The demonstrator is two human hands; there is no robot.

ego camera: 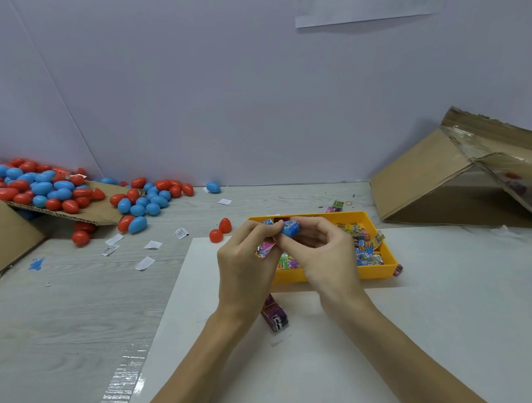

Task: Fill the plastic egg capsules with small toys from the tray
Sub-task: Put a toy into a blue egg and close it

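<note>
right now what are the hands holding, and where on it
Both hold a blue egg capsule above the yellow tray: right hand wraps its right end, left hand pinches its left end, with a pink packet beneath its fingers.

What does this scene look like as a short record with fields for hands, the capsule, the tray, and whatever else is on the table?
left hand: left hand pinches a pink toy packet and touches the capsule
right hand: right hand has its grip on the blue egg capsule
tray: yellow tray holding colourful toy packets
near hands: purple packet stack on the white sheet
left side: pile of red and blue eggs spilling from cardboard
right side: tilted cardboard box
</note>
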